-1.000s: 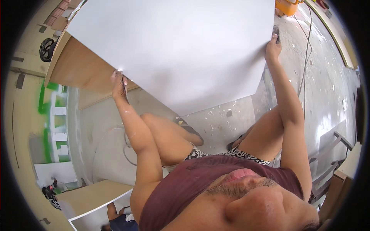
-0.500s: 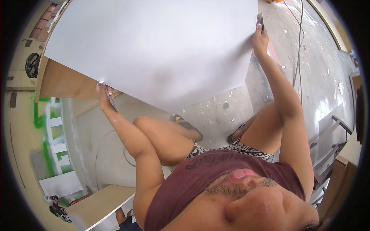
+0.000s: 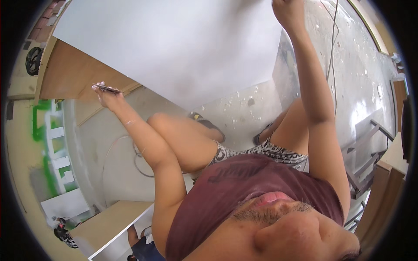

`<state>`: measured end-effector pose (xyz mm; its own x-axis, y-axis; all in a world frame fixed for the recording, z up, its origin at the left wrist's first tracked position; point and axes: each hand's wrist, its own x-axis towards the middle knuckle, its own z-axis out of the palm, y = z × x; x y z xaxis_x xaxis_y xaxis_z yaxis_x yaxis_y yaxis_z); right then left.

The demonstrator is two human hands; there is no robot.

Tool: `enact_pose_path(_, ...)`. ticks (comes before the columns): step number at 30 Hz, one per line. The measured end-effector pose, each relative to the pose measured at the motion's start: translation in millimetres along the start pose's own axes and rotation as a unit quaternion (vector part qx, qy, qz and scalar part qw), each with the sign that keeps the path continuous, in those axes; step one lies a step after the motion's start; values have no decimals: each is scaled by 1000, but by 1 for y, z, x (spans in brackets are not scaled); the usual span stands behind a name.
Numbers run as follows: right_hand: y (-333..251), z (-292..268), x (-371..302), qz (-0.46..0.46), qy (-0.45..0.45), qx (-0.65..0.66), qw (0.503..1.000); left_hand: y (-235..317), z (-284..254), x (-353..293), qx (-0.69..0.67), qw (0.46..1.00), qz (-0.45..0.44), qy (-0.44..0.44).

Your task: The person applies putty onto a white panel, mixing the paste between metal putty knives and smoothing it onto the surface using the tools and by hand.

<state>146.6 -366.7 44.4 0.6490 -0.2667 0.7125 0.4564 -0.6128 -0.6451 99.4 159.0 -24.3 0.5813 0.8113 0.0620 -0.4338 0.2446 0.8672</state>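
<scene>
A large white panel (image 3: 174,48) stretches in front of me, forming the top of a wooden box-like piece with a bare brown side (image 3: 69,69). My left hand (image 3: 109,98) is off the panel's left near edge, in front of the brown side. It grips a thin, flat putty scraper (image 3: 107,88), and white paste smears the fingers. My right hand (image 3: 289,15) is closed at the panel's right edge, cut off by the top of the view. Its fingertips and the putty knife seen in them earlier are out of sight now.
The grey floor (image 3: 244,108) is speckled with white flecks. A cable (image 3: 333,52) runs along it on the right, near a dark metal frame (image 3: 365,152). Behind on the left, a person in dark clothing (image 3: 146,249) is beside another panel (image 3: 109,222).
My right hand has moved farther away, up along the panel's right edge. My left hand has drawn left off the panel's near edge, and its scraper has turned from steep to nearly level.
</scene>
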Motion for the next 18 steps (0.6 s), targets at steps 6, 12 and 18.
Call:
enact_pose_path(6,-10,45,-30,-19,19,-83,996,16,-30,10,-110,986,-81,-96)
enact_pose_path(12,-2,125,-158,-159,-48,-211,963,17,-17,-1,-154,970,-119,-147)
enact_pose_path(18,-3,141,-265,-72,-181,-202,960,-12,9,-12,-6,1000,-5,-6)
